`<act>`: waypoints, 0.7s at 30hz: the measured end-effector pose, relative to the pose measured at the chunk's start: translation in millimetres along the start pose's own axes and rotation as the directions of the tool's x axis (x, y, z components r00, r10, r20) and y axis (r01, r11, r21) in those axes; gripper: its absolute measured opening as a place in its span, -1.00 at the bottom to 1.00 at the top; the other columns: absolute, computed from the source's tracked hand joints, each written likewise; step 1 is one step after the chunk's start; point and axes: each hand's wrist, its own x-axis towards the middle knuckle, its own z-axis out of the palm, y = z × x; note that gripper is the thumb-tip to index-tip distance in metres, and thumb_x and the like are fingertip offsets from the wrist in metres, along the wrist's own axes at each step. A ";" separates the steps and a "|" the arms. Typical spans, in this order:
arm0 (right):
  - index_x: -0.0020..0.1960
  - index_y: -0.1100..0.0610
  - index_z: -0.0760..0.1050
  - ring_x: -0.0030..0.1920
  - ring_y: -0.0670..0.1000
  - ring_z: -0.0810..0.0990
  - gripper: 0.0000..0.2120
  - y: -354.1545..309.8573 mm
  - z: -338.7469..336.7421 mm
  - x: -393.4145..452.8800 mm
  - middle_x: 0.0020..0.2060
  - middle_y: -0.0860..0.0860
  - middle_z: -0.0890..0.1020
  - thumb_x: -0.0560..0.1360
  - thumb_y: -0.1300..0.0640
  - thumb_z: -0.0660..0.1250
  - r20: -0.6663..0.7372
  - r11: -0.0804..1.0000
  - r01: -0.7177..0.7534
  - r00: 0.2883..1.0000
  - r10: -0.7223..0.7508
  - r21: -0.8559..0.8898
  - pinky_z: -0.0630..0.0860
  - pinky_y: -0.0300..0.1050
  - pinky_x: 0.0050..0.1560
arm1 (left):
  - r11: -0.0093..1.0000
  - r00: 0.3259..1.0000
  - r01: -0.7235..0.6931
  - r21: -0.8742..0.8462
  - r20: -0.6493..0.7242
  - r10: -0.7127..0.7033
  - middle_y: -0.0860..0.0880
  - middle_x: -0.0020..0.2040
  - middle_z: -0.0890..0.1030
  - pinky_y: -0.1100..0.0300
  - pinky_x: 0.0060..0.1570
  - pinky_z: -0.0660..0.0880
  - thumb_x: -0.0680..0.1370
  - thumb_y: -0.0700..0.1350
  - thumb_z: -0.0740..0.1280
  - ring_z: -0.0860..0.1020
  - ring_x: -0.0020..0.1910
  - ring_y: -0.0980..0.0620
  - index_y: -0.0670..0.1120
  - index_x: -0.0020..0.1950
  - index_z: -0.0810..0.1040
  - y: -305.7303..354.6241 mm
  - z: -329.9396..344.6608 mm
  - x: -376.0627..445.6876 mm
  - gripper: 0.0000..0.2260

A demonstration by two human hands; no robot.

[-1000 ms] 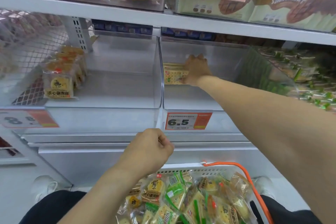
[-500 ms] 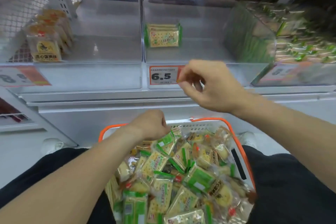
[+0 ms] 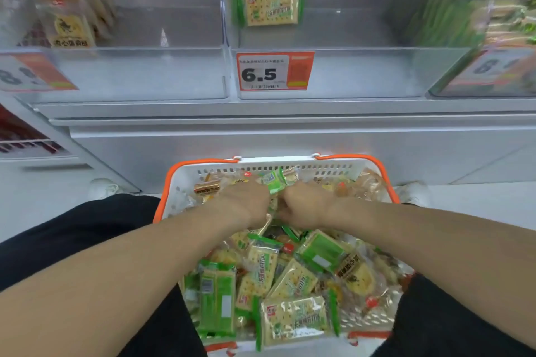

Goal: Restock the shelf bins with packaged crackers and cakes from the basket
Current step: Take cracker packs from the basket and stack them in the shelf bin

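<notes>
Head view: While both hands are down in the basket, there is only this one camera to go by.
Left grip: left hand has its fingers curled into the heap at the far end; what they pinch is hidden by the knuckles.
Right grip: right hand, likewise curled, just beside the left; a small green-ended packet sticks up just beyond both grips, and I cannot tell which one holds it.
Packets nearer than the grips: green-and-cream cracker packs lie loose and overlapping, mixed with clear-wrapped cakes.
Handling: I judge them light, with slippery film (it will slide under a loose pinch); crackers inside are brittle, cakes soft, so squeeze neither.
Where to hold: flat faces between thumb and fingers, or the crimped end seal.
Above the grips: middle bin, tagged 6.5, holds a short upright stack of crackers at its back.
</notes>
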 end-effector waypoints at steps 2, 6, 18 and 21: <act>-0.24 0.16 0.49 -0.32 0.05 0.50 -0.63 -11.2 1.4 13.1 -0.35 0.05 0.52 0.58 -0.11 0.32 0.059 0.997 -0.045 0.997 0.041 0.059 0.54 -0.05 -0.23 | 1.000 1.000 0.023 -0.008 0.001 -0.023 0.00 -0.18 0.49 0.17 -0.31 0.39 0.56 -0.15 0.36 0.49 -0.25 0.02 -0.09 -0.17 0.43 -2.4 -6.7 1.0 -0.85; -0.33 0.16 0.40 -0.18 0.11 0.49 -0.55 -31.5 0.1 32.6 -0.36 0.03 0.45 0.56 -0.14 0.37 0.127 0.997 -0.038 0.992 0.029 0.069 0.43 -0.08 -0.14 | 0.999 0.999 0.024 -0.026 -0.025 -0.024 -0.01 -0.15 0.55 0.14 -0.28 0.40 0.53 -0.14 0.35 0.51 -0.21 -0.01 -0.08 -0.02 0.52 -12.3 -18.7 -0.5 -0.94; 0.25 0.15 0.46 -0.18 0.02 0.70 -0.51 5.9 -94.2 -5.9 -0.16 0.06 0.74 0.45 -0.04 0.53 0.177 0.881 -0.215 0.972 0.153 0.420 0.50 -0.22 -0.28 | 0.978 0.950 0.038 -0.203 -0.295 -0.098 -0.09 0.00 0.61 0.06 -0.04 0.48 0.66 0.20 0.11 0.57 0.03 -0.14 -0.11 0.03 0.55 -38.6 -49.2 -11.8 -0.58; 0.21 0.23 0.42 -0.27 0.00 0.70 -0.61 35.9 -113.2 -23.4 -0.24 0.13 0.73 0.51 0.11 0.48 0.160 0.637 -0.210 0.978 0.136 0.742 0.60 -0.17 -0.23 | 0.926 0.950 -0.048 -0.374 -0.303 -0.073 -0.11 -0.12 0.64 0.06 -0.06 0.51 0.66 0.26 0.02 0.59 -0.09 -0.12 -0.15 -0.07 0.57 -43.6 -61.2 -17.0 -0.44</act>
